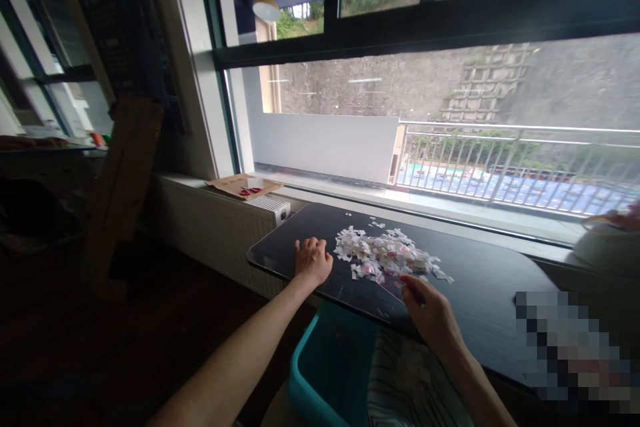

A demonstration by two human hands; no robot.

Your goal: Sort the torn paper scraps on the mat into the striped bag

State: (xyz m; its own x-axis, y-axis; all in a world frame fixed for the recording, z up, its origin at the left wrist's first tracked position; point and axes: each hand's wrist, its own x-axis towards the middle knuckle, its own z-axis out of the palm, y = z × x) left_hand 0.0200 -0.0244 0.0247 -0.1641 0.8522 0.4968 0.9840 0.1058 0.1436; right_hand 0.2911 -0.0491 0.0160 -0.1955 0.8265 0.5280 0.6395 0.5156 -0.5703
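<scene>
My left grip (313, 262) rests open on the counter (487, 277) beside the scraps (383, 252); whether my right grip (431, 310) is closed I can't tell.

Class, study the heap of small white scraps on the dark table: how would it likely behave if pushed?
The heap of scraps would probably spread, since its pieces lie loose and a few sit apart. Each piece looks thin and small, so likely light. The smooth-looking table may let them slide.
</scene>
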